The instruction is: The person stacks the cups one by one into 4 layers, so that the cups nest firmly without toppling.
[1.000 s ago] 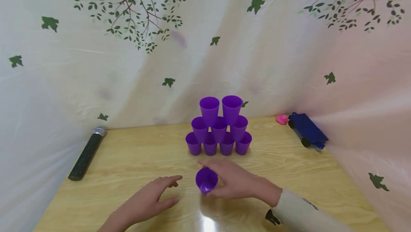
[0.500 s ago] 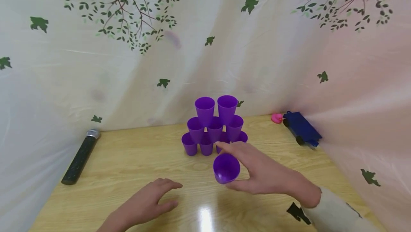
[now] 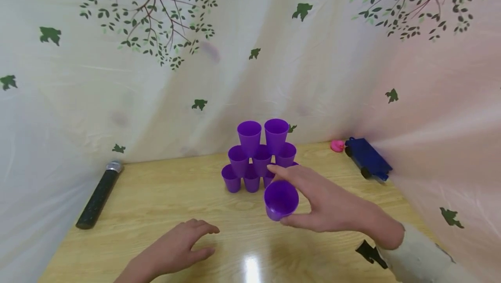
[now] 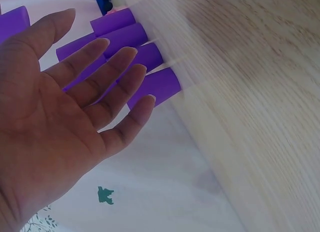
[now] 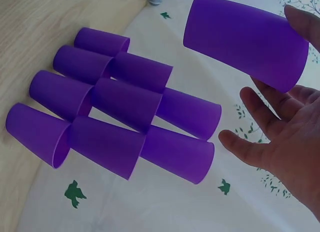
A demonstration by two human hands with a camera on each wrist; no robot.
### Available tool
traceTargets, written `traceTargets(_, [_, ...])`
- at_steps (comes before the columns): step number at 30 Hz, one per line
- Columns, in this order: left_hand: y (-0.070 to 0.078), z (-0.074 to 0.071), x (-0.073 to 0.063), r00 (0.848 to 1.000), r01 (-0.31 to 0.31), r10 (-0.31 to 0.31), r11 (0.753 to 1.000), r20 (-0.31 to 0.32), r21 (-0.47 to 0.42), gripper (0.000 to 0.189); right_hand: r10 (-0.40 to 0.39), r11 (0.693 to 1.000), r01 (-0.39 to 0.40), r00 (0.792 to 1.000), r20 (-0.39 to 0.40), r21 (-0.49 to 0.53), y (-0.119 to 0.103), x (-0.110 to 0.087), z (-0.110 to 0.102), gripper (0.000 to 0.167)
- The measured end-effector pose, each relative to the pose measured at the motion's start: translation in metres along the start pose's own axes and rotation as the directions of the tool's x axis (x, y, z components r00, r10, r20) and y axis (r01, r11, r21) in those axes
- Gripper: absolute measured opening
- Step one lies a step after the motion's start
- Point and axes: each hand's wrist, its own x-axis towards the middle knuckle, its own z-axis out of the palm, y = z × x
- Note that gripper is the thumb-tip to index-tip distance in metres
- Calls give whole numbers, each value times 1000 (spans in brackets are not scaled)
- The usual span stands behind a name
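Observation:
My right hand holds a purple plastic cup between thumb and fingers, its mouth facing up toward the head camera. In the right wrist view this held cup is raised in front of the stack. Behind it, purple cups stand mouth up in a three-tier stack, the top tier being two cups side by side, such as the left one. Part of the bottom row is hidden by my right hand. My left hand hovers above the table at the front left, fingers relaxed and holding nothing.
A black microphone lies on the wooden table at the left. At the back right are a pink toy duck and a dark blue toy cart. A pale curtain printed with leaves closes the back and sides.
My right hand has lifted the purple cup off the table area and carried it right and toward the stack. The left hand stays nearly in place; the head view has shifted slightly.

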Motion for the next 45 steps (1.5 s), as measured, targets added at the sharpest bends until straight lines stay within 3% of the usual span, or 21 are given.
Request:
traceTargets(12, [-4,1,2,998,36,-35,999,46,-30,44,61,997,-62,998,21,37,-1,3,-15,94])
traceTargets(17, [-3,1,3,998,36,-33,998,51,-42,45,46,998,-46,999,10,39,0,3,-19,95])
traceTargets(28, [-3,2,3,1000,-5,5,1000,-2,-20,42,73,996,-74,997,16,57,3,5,-23,97])
traceTargets(45, [-5,4,2,999,-22,22,1000,-28,0,39,91,993,-90,996,-9,76,4,12,-29,98])
